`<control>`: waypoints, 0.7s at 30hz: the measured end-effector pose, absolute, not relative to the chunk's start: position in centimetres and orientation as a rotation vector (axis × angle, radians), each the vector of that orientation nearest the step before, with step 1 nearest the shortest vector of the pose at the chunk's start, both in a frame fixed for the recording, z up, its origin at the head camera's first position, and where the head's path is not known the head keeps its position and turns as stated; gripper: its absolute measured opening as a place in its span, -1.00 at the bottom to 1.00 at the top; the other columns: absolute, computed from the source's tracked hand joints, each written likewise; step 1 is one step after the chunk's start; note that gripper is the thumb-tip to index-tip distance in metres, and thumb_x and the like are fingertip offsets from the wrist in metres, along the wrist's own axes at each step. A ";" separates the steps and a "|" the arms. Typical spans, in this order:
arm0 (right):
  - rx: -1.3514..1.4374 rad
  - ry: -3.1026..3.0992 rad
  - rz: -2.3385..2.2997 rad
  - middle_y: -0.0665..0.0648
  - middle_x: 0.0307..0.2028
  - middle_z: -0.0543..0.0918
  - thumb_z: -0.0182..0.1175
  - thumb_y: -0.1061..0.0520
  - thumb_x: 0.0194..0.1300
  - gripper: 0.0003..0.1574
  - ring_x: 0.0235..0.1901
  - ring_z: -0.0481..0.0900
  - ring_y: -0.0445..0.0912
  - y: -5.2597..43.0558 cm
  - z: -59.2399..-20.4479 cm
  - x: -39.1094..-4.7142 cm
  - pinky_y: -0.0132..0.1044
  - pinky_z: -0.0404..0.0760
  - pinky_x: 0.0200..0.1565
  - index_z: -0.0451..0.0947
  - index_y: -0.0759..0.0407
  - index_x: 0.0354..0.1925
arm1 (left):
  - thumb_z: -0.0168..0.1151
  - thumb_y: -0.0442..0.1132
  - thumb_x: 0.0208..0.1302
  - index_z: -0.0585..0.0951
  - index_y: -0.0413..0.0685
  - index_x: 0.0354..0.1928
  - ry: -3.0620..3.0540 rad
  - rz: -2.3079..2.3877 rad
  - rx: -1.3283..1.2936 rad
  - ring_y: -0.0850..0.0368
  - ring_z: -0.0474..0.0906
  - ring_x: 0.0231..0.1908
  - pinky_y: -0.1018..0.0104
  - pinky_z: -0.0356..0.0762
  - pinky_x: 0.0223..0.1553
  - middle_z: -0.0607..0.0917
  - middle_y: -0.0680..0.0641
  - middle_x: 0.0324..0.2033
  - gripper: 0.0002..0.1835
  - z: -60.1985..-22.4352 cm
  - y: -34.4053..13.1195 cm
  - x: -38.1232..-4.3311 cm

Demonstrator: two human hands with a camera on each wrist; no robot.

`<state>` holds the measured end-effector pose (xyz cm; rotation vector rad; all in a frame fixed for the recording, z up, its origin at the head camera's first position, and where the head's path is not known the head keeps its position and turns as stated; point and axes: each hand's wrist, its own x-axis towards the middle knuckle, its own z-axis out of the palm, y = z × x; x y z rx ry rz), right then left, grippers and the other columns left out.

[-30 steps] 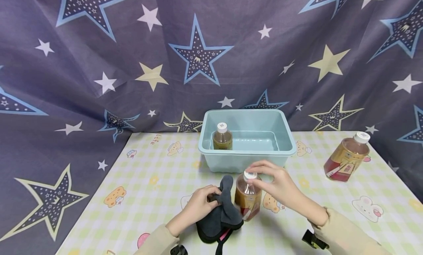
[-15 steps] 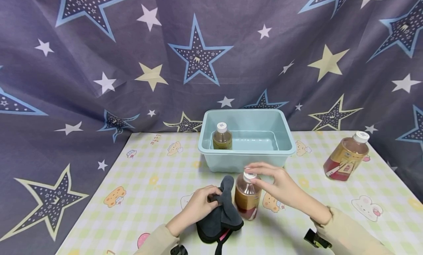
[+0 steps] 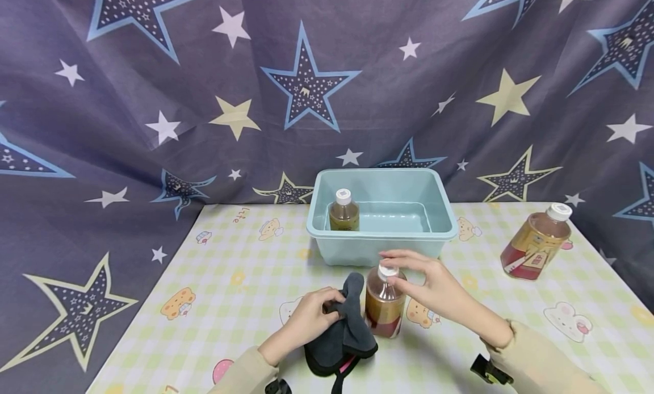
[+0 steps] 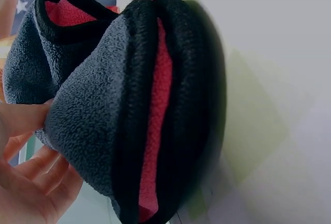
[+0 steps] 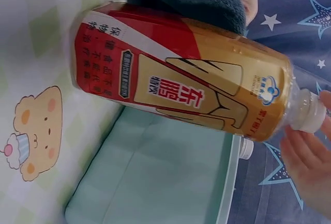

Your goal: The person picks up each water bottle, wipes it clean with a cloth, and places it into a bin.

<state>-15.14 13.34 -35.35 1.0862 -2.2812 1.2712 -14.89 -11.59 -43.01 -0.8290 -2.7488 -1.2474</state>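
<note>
The right hand (image 3: 426, 277) pinches the white cap (image 3: 386, 272) of a bottle (image 3: 384, 311), the nearer hand to it; the bottle is below that grip, long axis close to upright. Just left of the bottle, the left hand (image 3: 313, 315) grips a dark grey cloth item (image 3: 327, 346). Beyond both grips sits a pale blue bin (image 3: 378, 250).

Backdrop (image 3: 388, 121): dark purple-grey fabric, blue/white/yellow stars (image 3: 311, 83), upper frame and left edge. Desk (image 3: 219, 292), lower frame: pale green-white check, cartoon prints (image 3: 177, 303).
</note>
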 end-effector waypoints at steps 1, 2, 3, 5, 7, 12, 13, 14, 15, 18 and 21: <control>1.062 -2.267 1.270 0.11 -0.06 0.55 0.26 0.30 0.00 -0.64 -0.05 0.49 -0.04 13.2 -35.5 -15.1 -0.47 0.38 -0.04 0.57 0.21 -0.14 | 0.19 -0.47 -0.05 0.58 -0.04 -0.34 -2.753 -1.249 -0.825 0.26 0.48 -0.39 0.41 0.45 -0.34 0.60 0.03 -0.29 -0.78 -43.0 -11.6 -14.9; 1.041 -2.246 1.267 0.11 -0.08 0.56 0.29 0.30 -0.04 -0.63 -0.07 0.49 -0.04 13.1 -35.6 -15.2 -0.48 0.38 -0.04 0.58 0.21 -0.16 | 0.19 -0.46 -0.05 0.58 -0.03 -0.33 -2.758 -1.253 -0.819 0.27 0.48 -0.38 0.41 0.44 -0.33 0.60 0.03 -0.29 -0.78 -43.0 -11.6 -14.9; 1.025 -2.221 1.259 0.11 -0.11 0.57 0.32 0.30 -0.08 -0.62 -0.09 0.50 -0.04 13.0 -35.7 -15.2 -0.49 0.38 -0.05 0.58 0.21 -0.18 | 0.19 -0.46 -0.05 0.58 -0.03 -0.33 -2.760 -1.254 -0.817 0.27 0.48 -0.39 0.41 0.44 -0.34 0.60 0.03 -0.28 -0.78 -43.0 -11.6 -14.9; 1.009 -2.169 1.250 0.11 -0.18 0.58 0.35 0.31 -0.15 -0.60 -0.14 0.51 -0.06 12.7 -36.0 -15.3 -0.52 0.38 -0.08 0.59 0.21 -0.22 | 0.19 -0.46 -0.05 0.58 -0.03 -0.33 -2.763 -1.254 -0.813 0.27 0.48 -0.39 0.41 0.44 -0.34 0.60 0.03 -0.29 -0.78 -42.9 -11.5 -14.8; 1.001 -2.130 1.245 0.11 -0.22 0.58 0.37 0.34 -0.19 -0.59 -0.18 0.51 -0.07 12.5 -36.1 -15.4 -0.54 0.39 -0.11 0.60 0.23 -0.24 | 0.19 -0.46 -0.05 0.58 -0.02 -0.34 -2.760 -1.247 -0.817 0.26 0.48 -0.40 0.40 0.44 -0.35 0.60 0.04 -0.30 -0.78 -42.9 -11.5 -14.8; 0.992 -2.120 1.242 0.09 -0.24 0.58 0.36 0.34 -0.20 -0.60 -0.20 0.52 -0.10 12.4 -36.2 -15.4 -0.55 0.40 -0.13 0.60 0.23 -0.25 | 0.19 -0.47 -0.06 0.58 -0.02 -0.34 -2.753 -1.242 -0.827 0.26 0.47 -0.41 0.40 0.44 -0.37 0.60 0.04 -0.31 -0.77 -42.9 -11.5 -14.8; 0.993 -2.126 1.248 0.09 -0.24 0.58 0.36 0.34 -0.19 -0.61 -0.20 0.52 -0.10 12.4 -36.2 -15.3 -0.54 0.41 -0.14 0.60 0.23 -0.25 | 0.19 -0.47 -0.06 0.58 -0.03 -0.34 -2.752 -1.244 -0.826 0.25 0.47 -0.41 0.41 0.44 -0.37 0.60 0.03 -0.31 -0.77 -42.9 -11.5 -14.8; 0.997 -2.131 1.257 0.09 -0.23 0.58 0.35 0.34 -0.17 -0.61 -0.19 0.52 -0.10 12.5 -36.1 -15.3 -0.53 0.41 -0.14 0.60 0.23 -0.24 | 0.19 -0.47 -0.06 0.58 -0.03 -0.34 -2.754 -1.250 -0.820 0.25 0.47 -0.41 0.41 0.44 -0.37 0.60 0.04 -0.30 -0.77 -42.9 -11.6 -14.8; 1.002 -2.136 1.266 0.10 -0.22 0.58 0.34 0.35 -0.16 -0.61 -0.19 0.52 -0.10 12.5 -36.1 -15.2 -0.53 0.41 -0.14 0.59 0.23 -0.24 | 0.19 -0.48 -0.06 0.58 -0.03 -0.34 -2.749 -1.255 -0.818 0.23 0.48 -0.41 0.41 0.44 -0.37 0.60 0.03 -0.30 -0.77 -42.9 -11.6 -14.9; 1.031 -2.144 1.293 0.12 -0.20 0.57 0.31 0.39 -0.13 -0.61 -0.16 0.51 -0.09 12.6 -36.1 -15.1 -0.54 0.41 -0.14 0.58 0.24 -0.21 | 0.18 -0.50 -0.06 0.59 -0.05 -0.34 -2.741 -1.268 -0.809 0.20 0.49 -0.40 0.40 0.44 -0.37 0.60 0.03 -0.31 -0.76 -42.9 -11.7 -14.8; 1.061 -2.137 1.301 0.16 -0.18 0.57 0.29 0.43 -0.12 -0.60 -0.15 0.50 -0.08 12.6 -36.3 -15.1 -0.55 0.39 -0.12 0.57 0.27 -0.20 | 0.19 -0.49 -0.05 0.59 -0.05 -0.35 -2.731 -1.289 -0.797 0.23 0.49 -0.41 0.40 0.43 -0.39 0.59 0.04 -0.33 -0.77 -42.6 -11.8 -14.8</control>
